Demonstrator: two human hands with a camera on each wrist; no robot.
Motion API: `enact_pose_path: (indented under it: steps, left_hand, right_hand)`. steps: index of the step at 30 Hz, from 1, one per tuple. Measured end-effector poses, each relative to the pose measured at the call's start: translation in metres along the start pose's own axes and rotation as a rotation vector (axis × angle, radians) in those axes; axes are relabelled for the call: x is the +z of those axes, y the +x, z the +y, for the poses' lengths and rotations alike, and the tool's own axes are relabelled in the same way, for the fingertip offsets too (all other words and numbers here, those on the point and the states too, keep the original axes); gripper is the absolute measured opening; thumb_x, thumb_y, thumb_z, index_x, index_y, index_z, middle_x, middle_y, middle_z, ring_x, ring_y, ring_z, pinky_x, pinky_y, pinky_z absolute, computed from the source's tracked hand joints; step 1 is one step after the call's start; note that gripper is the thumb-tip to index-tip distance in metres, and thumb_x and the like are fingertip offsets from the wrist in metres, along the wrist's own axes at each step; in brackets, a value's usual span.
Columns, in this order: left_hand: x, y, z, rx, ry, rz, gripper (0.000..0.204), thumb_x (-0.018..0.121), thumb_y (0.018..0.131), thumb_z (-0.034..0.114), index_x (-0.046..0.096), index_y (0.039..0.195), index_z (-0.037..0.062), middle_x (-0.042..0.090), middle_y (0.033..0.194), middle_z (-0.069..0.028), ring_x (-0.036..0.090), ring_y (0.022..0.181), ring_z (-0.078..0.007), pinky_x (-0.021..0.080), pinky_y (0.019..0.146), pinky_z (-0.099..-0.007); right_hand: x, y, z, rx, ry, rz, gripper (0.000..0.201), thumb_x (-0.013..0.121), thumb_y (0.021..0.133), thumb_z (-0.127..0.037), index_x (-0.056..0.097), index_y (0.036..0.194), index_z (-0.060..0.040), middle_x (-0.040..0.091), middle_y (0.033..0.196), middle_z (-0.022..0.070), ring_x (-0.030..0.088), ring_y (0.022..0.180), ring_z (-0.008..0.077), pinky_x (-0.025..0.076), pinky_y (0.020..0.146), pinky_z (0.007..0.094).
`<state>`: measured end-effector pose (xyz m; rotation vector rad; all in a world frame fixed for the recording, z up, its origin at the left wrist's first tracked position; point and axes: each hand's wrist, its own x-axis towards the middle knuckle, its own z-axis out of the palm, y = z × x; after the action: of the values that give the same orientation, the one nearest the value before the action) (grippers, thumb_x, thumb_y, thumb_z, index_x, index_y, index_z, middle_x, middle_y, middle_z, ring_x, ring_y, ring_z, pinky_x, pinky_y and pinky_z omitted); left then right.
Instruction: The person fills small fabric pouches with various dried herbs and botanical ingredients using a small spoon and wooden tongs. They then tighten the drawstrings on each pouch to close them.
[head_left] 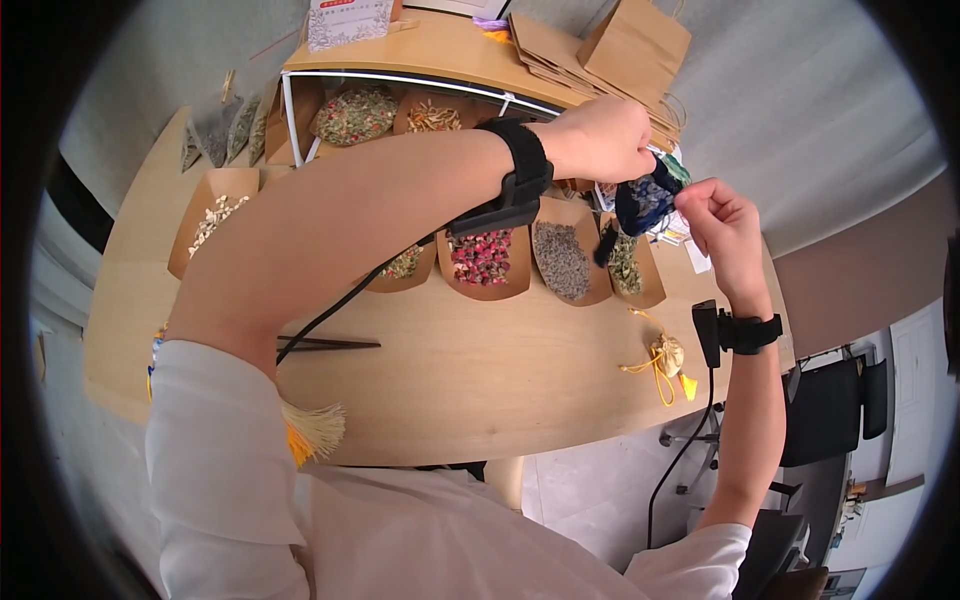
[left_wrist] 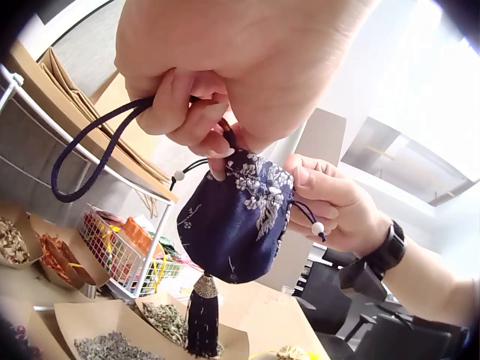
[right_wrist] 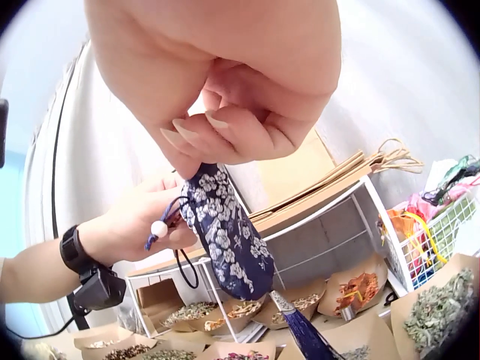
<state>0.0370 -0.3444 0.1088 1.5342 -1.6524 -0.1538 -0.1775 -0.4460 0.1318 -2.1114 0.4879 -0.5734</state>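
Over the back right of the table, both hands hold a navy drawstring pouch [left_wrist: 232,225] with white blossom patterning. My left hand [head_left: 600,138] grips its gathered top, and a dark cord loop [left_wrist: 94,169] sticks out beside those fingers. Thumb and fingers of my right hand [head_left: 722,225] pinch the pouch near its upper side, as the right wrist view shows. White beads [left_wrist: 318,228] hang on thin strings at both sides of the neck. From the bottom dangles a dark tassel [left_wrist: 202,319] with a silver cap.
Paper trays of dried rosebuds [head_left: 482,258], lavender-like grains [head_left: 565,262] and green leaves [head_left: 625,268] line the table. A white rack [head_left: 290,110] holds more trays. Kraft bags [head_left: 635,45] lie on the shelf. A gold pouch [head_left: 667,355] and dark sticks [head_left: 335,344] lie nearer.
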Motion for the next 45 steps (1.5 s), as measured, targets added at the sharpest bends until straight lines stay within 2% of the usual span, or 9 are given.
enact_pose_path:
  steps: [5,8,11,17,28,31,34,41,45]
  left_hand:
    - [0.003,-0.003,0.002,-0.052,-0.002,0.018,0.022,0.068,0.08,0.02,0.069,0.072,-0.0005,0.067,0.068,-0.0201,0.068,0.067,-0.0369,0.054,0.067,-0.0459]
    - [0.005,-0.005,0.0,-0.039,-0.012,0.028,0.023,0.068,0.083,0.016,0.065,0.069,-0.0016,0.062,0.058,-0.0144,0.061,0.052,-0.0239,0.05,0.056,-0.0394]
    - [0.004,-0.003,0.0,-0.034,-0.017,0.066,0.024,0.069,0.083,0.018,0.065,0.069,-0.0015,0.062,0.059,-0.0153,0.061,0.053,-0.0238,0.05,0.057,-0.0391]
    - [0.001,0.001,0.009,-0.071,-0.046,0.07,0.022,0.067,0.08,0.021,0.072,0.075,0.0003,0.068,0.066,-0.0186,0.069,0.065,-0.0337,0.055,0.067,-0.0424]
    - [0.0,-0.005,0.006,-0.143,-0.072,0.029,0.022,0.067,0.08,0.021,0.071,0.074,0.0005,0.066,0.065,-0.0193,0.068,0.063,-0.0329,0.055,0.066,-0.0421]
    - [0.0,-0.009,0.003,-0.101,-0.086,0.066,0.024,0.069,0.086,0.018,0.066,0.072,-0.0018,0.064,0.059,-0.0115,0.063,0.053,-0.0166,0.051,0.054,-0.0353]
    - [0.002,-0.02,0.003,-0.059,-0.132,0.128,0.024,0.068,0.087,0.017,0.066,0.072,-0.0018,0.064,0.059,-0.0108,0.063,0.053,-0.0158,0.05,0.053,-0.0343]
    - [0.005,-0.087,0.041,0.041,-0.209,0.181,0.025,0.07,0.089,0.017,0.065,0.075,-0.0022,0.061,0.058,-0.0084,0.054,0.05,-0.0124,0.042,0.05,-0.0308]
    - [0.006,-0.121,0.058,0.092,-0.234,0.061,0.016,0.07,0.092,0.013,0.071,0.083,-0.0013,0.063,0.061,-0.0083,0.054,0.05,-0.0118,0.041,0.049,-0.0304]
  right_hand:
    - [-0.001,-0.003,0.017,-0.052,0.156,0.148,0.01,0.067,0.099,-0.012,0.068,0.093,-0.0048,0.056,0.065,-0.0081,0.04,0.051,-0.0008,0.028,0.046,0.0197]
    - [-0.003,-0.006,0.033,-0.06,0.098,0.142,0.009,0.067,0.099,-0.012,0.067,0.093,-0.0051,0.059,0.07,-0.0061,0.049,0.058,0.0021,0.037,0.052,0.0198]
    - [0.005,-0.011,0.043,-0.142,-0.143,0.051,0.02,0.074,0.09,-0.008,0.063,0.106,-0.0026,0.064,0.102,0.0029,0.062,0.095,0.0115,0.049,0.082,0.0276]
    - [0.05,-0.016,0.082,-0.053,-0.247,0.038,0.029,0.079,0.085,-0.009,0.062,0.107,0.0015,0.059,0.122,0.0097,0.057,0.106,0.0165,0.047,0.083,0.0275]
    - [0.069,0.007,0.12,0.028,-0.291,0.163,0.019,0.072,0.093,-0.007,0.06,0.084,0.0044,0.066,0.08,0.0082,0.062,0.07,0.0137,0.052,0.067,0.0316]
    - [0.073,-0.004,0.069,0.195,0.012,0.127,0.018,0.072,0.093,-0.009,0.059,0.096,0.0033,0.066,0.085,0.0077,0.065,0.074,0.0118,0.053,0.068,0.0277]
    - [0.073,-0.01,0.057,0.242,0.128,0.125,0.035,0.074,0.091,-0.007,0.052,0.117,0.0022,0.066,0.091,0.0077,0.068,0.081,0.0109,0.054,0.07,0.0245]
    - [0.096,-0.069,0.044,-0.073,0.026,-0.029,0.097,0.086,0.083,-0.015,0.025,0.158,-0.0045,0.052,0.143,0.0093,0.053,0.13,0.0198,0.048,0.105,0.0355]
    - [0.105,-0.095,0.028,-0.202,-0.131,0.101,0.095,0.082,0.086,-0.02,0.024,0.159,-0.0061,0.061,0.133,0.0155,0.063,0.119,0.0254,0.049,0.103,0.0368]
